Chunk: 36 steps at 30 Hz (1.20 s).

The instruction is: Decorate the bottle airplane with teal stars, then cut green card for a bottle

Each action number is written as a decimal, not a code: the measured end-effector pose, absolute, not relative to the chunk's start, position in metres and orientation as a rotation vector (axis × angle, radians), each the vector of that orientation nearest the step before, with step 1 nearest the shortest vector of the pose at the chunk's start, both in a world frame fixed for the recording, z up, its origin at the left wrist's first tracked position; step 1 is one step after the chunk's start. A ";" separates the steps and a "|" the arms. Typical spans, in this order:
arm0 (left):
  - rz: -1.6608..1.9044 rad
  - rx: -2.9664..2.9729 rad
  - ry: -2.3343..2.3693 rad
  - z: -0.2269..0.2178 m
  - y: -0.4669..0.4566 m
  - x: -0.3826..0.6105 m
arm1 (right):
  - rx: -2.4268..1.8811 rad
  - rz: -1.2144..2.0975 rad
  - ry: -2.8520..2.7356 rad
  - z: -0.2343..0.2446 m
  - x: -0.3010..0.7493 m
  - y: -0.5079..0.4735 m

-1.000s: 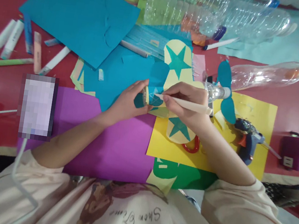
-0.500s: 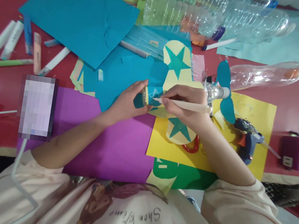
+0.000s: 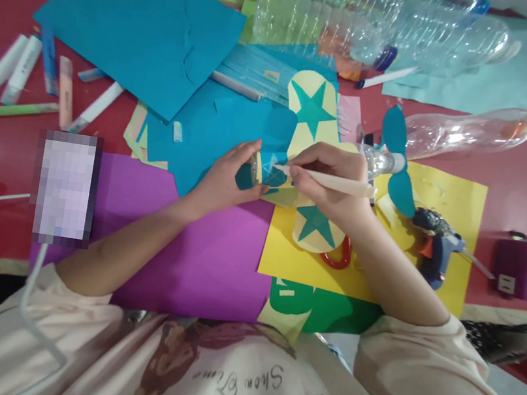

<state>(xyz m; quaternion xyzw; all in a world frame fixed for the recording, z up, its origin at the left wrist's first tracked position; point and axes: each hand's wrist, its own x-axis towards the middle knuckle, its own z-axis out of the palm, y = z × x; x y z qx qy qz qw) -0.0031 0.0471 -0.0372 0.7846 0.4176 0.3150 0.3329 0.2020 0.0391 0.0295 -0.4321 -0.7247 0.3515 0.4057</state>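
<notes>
A model plane made from a clear plastic bottle (image 3: 376, 161) lies across the middle of the table, with pale yellow paper wings (image 3: 313, 109) bearing teal stars and a blue paper propeller (image 3: 397, 161). My left hand (image 3: 224, 178) is closed round the plane's tail end, which is wrapped in yellow and teal paper. My right hand (image 3: 327, 184) grips a cream marker pen (image 3: 339, 184) with its tip touching that tail wrap.
Sheets of blue (image 3: 141, 21), purple (image 3: 196, 247), yellow (image 3: 445, 205) and green (image 3: 326, 309) paper cover the red table. Several empty plastic bottles (image 3: 370, 15) lie at the back. Markers (image 3: 20, 69) lie at the left. A blue glue gun (image 3: 435, 240) and red scissors handle (image 3: 339, 258) rest on the yellow sheet.
My right hand shifted the pen tip slightly along the tail wrap. My left hand stayed where it was.
</notes>
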 end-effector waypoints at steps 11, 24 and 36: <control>0.786 2.047 1.131 -0.034 0.046 -0.001 | -1.102 0.918 -1.907 0.033 0.204 0.040; 0.786 2.059 1.137 -0.036 0.046 -0.002 | -1.136 0.846 -1.810 0.027 0.203 0.040; 0.807 2.070 1.097 -0.039 0.047 -0.003 | -1.097 0.928 -1.895 0.034 0.204 0.040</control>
